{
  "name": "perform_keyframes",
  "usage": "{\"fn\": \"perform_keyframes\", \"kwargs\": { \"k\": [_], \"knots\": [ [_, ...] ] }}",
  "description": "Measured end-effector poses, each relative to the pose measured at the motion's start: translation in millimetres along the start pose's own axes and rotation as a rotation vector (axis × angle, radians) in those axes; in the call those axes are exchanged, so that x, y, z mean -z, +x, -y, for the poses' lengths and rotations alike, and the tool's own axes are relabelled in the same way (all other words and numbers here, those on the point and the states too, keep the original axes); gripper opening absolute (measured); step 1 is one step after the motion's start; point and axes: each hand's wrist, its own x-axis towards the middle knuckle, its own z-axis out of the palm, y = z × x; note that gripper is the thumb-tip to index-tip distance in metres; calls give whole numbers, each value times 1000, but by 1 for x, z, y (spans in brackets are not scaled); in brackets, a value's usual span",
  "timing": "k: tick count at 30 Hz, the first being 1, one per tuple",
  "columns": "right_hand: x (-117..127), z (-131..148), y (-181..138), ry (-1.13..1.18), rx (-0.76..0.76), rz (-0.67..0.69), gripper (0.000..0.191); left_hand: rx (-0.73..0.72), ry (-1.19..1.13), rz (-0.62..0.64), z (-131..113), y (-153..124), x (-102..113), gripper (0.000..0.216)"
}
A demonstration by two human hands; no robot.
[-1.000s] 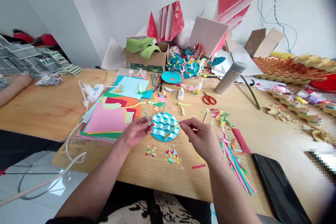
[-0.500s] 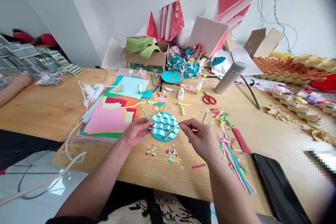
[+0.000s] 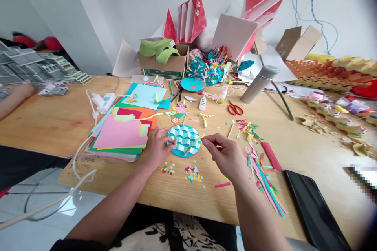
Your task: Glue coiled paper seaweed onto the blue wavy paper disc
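Note:
A blue paper disc with pale wavy paper strips across it lies on the table between my hands. My left hand is at its left edge, thumb and fingers closed on a short green twisted paper strip against the disc. On the right side, my right hand pinches the outer end of a pale yellow twisted paper strip. Another twisted strip rests on the lower part of the disc, and one more sticks out at its top.
Coloured paper sheets are stacked to the left. Paper dots and small triangles lie in front. Beyond are glue bottles, red scissors and a steel flask. Paper strips and a black phone lie right.
My left hand has brought the green twisted strip from beyond the disc's left edge onto its left side. My right hand stays almost where it was, still pinching.

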Motion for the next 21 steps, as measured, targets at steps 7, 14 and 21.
{"fn": "perform_keyframes", "kwargs": {
  "k": [7,14,21],
  "knots": [
    [1,-6,0,-9,-10,0,33,-18,86,56,-3,-1,0,6],
    [-1,-7,1,-10,-6,1,33,-7,90,74,-2,-2,-1,7],
    [-2,-6,2,-14,-9,4,32,13,49,58,-2,-2,-1,8]
  ]
}}
